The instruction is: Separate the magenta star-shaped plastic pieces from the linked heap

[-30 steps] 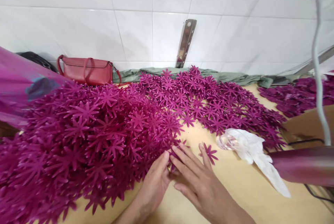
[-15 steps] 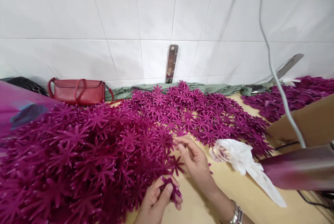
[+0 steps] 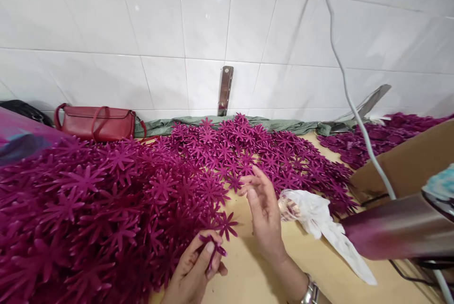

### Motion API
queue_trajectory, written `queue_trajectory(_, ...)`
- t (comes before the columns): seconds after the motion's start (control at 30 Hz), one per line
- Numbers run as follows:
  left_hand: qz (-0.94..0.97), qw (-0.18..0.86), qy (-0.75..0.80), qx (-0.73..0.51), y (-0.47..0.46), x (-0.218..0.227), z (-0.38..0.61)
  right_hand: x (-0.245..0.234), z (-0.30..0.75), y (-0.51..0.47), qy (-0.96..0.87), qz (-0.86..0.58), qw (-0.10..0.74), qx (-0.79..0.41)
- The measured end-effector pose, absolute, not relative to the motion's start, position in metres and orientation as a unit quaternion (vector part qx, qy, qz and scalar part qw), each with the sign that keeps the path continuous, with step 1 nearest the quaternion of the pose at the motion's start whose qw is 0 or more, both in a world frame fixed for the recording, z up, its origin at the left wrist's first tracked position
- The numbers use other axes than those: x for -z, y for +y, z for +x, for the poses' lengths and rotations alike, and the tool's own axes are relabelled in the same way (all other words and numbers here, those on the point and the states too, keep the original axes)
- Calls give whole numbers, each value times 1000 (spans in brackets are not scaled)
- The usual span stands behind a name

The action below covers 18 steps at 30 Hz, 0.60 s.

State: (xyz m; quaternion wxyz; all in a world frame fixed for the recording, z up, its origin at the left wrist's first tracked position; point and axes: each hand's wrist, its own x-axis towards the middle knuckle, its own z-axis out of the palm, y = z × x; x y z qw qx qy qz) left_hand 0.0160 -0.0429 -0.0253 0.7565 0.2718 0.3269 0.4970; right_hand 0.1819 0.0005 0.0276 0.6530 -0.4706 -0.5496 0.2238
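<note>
Between the thumb and fingers of my left hand [image 3: 200, 264] is a magenta fabric flower piece [image 3: 215, 248], its narrow petals partly hidden by the fingers. My right hand [image 3: 265, 212] hangs over the table with fingers apart and slightly curled, holding nothing. A large heap of magenta flower pieces [image 3: 106, 209], each with several long petals, spreads to the left. One loose flower piece [image 3: 227, 225] lies at the heap's edge, just beyond my left hand. More flower pieces [image 3: 271, 160] lie in a thinner layer behind my right hand.
A white plastic bag [image 3: 312, 209] lies right of my right hand, beside a metallic pink tumbler [image 3: 393, 228]. Behind them stand a cardboard piece [image 3: 407, 162] and a hanging grey cable [image 3: 345, 82]. A red handbag [image 3: 97, 123] rests by the tiled wall [image 3: 159, 77].
My right hand has lifted away from the heap, its fingers now pointing more upward. The left hand still grips the flower piece, which has turned. The camera view has shifted slightly.
</note>
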Motion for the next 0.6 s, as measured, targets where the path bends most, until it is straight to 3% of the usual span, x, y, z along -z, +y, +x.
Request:
queue_trajectory(0.2,239,740,331,-534,-46,28,16,-29,173,-12,-731,-355,549,-194)
queue_trajectory(0.6,264,758,316,-506,-42,24,14,-27,163,-12,-800,-319,458,-220)
